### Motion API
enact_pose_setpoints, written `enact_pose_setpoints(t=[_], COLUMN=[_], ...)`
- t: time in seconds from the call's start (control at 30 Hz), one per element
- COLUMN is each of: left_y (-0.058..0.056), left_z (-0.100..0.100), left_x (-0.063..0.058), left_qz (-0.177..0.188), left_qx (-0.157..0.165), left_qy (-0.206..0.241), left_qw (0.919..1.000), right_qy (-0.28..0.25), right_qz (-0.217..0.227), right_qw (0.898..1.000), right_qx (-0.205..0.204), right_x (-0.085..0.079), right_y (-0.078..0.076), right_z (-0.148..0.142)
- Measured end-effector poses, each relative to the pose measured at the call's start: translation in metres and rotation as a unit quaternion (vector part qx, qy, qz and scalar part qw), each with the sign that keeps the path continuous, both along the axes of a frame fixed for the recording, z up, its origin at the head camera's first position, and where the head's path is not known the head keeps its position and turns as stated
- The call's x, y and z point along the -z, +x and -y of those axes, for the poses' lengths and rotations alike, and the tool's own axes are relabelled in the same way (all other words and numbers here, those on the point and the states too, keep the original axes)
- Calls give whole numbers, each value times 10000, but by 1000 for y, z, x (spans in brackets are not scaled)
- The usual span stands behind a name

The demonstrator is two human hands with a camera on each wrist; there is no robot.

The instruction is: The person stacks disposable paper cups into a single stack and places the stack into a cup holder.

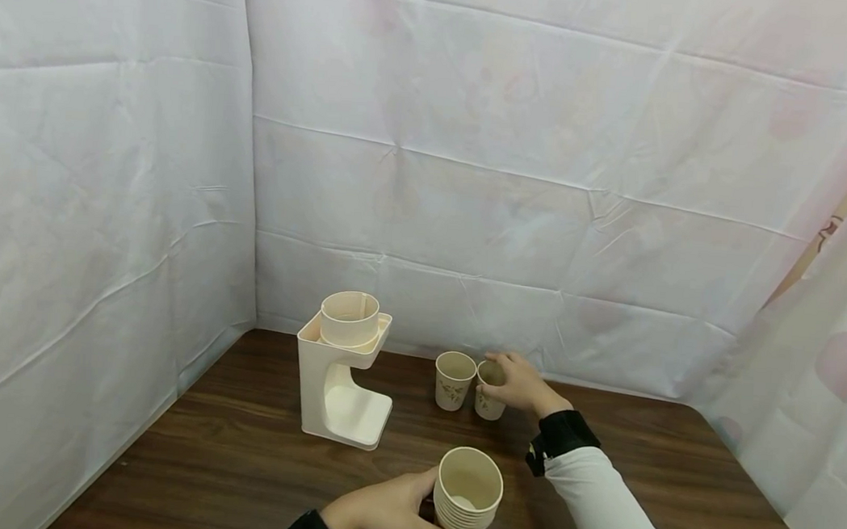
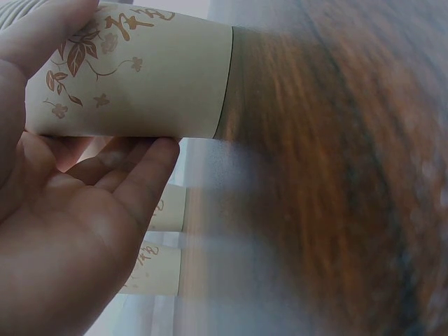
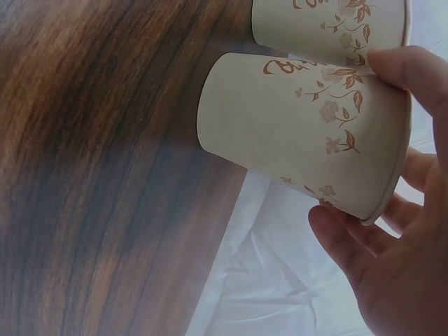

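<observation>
In the head view my left hand (image 1: 388, 508) holds a stack of nested cream paper cups (image 1: 468, 516) near the front, with thumb and fingers round its side. The left wrist view shows the lowest cup (image 2: 154, 80) upright, its base close to the tabletop, with brown leaf print. Farther back, my right hand (image 1: 524, 385) grips a single paper cup (image 1: 489, 408) by its upper part. Thumb and fingers lie on opposite sides of that cup (image 3: 294, 133) in the right wrist view. Right beside it on the left stands a matching paper cup (image 1: 453, 389).
A cream C-shaped stand (image 1: 312, 387) with a round open holder (image 1: 347, 329) on top stands left of the cups. The dark wooden table (image 1: 222, 454) meets a white fabric curtain (image 1: 427, 200) behind and another at the left.
</observation>
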State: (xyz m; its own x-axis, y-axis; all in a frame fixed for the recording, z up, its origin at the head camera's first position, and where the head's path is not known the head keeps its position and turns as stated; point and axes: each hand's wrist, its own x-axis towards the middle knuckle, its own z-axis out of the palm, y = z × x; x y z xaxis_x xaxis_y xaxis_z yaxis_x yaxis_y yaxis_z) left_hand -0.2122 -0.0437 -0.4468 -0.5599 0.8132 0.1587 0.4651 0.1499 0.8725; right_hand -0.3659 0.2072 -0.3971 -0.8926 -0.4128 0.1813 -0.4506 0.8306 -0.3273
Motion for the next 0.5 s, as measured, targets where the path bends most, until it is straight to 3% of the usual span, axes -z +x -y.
enact_pose_setpoints(t=[0.5], left_y=[0], left_z=[0], left_x=[-1], left_qz=[-57], left_qx=[31], left_qy=[57], left_qw=[10000], right_qy=[-295], right_qz=[11], right_qw=[9994], right_qx=[-166], right_x=[3], right_y=[6], right_z=[-8])
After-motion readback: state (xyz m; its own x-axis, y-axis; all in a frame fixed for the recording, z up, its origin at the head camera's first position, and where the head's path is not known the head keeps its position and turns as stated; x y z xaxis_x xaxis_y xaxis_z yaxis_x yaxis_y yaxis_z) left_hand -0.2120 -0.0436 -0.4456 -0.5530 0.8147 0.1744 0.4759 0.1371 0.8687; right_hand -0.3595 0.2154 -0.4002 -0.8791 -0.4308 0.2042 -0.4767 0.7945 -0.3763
